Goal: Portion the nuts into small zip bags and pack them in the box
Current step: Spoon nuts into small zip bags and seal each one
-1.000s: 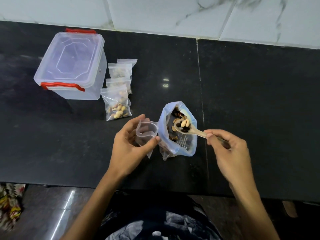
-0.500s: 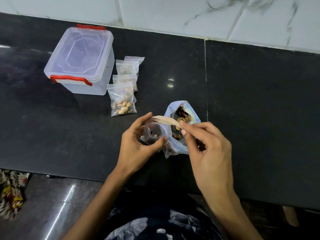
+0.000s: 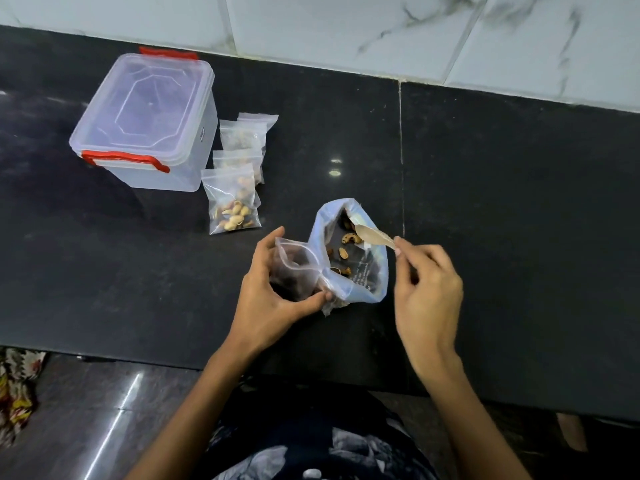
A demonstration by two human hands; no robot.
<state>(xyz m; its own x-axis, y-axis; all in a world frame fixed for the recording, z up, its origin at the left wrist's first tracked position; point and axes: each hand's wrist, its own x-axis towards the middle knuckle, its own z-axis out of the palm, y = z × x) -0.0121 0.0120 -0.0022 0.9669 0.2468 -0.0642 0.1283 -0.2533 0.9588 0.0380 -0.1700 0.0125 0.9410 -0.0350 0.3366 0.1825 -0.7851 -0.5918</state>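
Note:
My left hand (image 3: pixel 273 292) holds a small clear zip bag (image 3: pixel 298 268) with its mouth open and a few dark nuts inside. Right beside it stands the large bluish nut bag (image 3: pixel 360 275), open, with several nuts visible. My right hand (image 3: pixel 427 289) pinches the handle of a small wooden spoon (image 3: pixel 372 234), whose bowl reaches into the mouth of the large bag. Several filled small zip bags (image 3: pixel 235 202) lie in an overlapping row on the counter. To their left stands the clear plastic box (image 3: pixel 145 123) with red latches, its lid on.
The black stone counter (image 3: pixel 519 220) runs to a white marble-tiled wall (image 3: pixel 381 32) at the back. Its front edge is near my body, with dark floor and a patterned cloth (image 3: pixel 17 386) below at the left.
The spoon tipped its nuts into the small zip bag, then moved right, back into the large bag's mouth. My left hand kept its grip on the small bag.

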